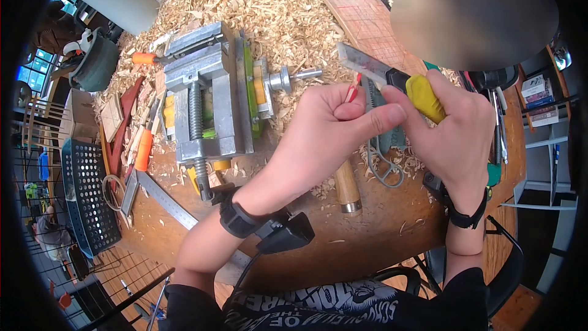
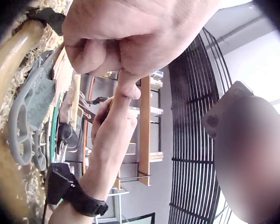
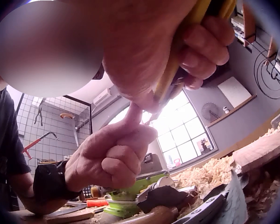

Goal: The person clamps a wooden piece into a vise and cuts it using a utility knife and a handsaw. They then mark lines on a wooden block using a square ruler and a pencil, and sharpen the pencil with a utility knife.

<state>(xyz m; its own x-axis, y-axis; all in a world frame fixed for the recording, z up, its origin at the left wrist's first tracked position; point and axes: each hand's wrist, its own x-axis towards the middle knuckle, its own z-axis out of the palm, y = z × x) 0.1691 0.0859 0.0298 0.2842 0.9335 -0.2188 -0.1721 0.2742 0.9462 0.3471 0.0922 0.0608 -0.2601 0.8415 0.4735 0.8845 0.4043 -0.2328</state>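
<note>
In the head view my left hand (image 1: 318, 129) pinches a slim red pencil (image 1: 351, 94) between curled fingers, its end pointing up and away. My right hand (image 1: 456, 125) grips the yellow handle (image 1: 424, 98) of a utility knife with a broad grey blade (image 1: 366, 63). The blade slants up to the left, close beyond the pencil's end. My thumbs meet between the two hands. From the right wrist, the fingers (image 3: 203, 51) show wrapped around the yellow handle, and the left hand (image 3: 114, 158) comes up against that hand. The left wrist view hides the pencil behind my left hand (image 2: 121, 37).
A metal vise (image 1: 208, 92) stands left on the bench, amid heaped wood shavings (image 1: 245, 0). Below my hands lie a wooden handle (image 1: 347, 187) and grey scissors (image 1: 387, 171). A steel ruler (image 1: 165, 199) and orange-handled tool (image 1: 144, 150) lie left. Another person is opposite.
</note>
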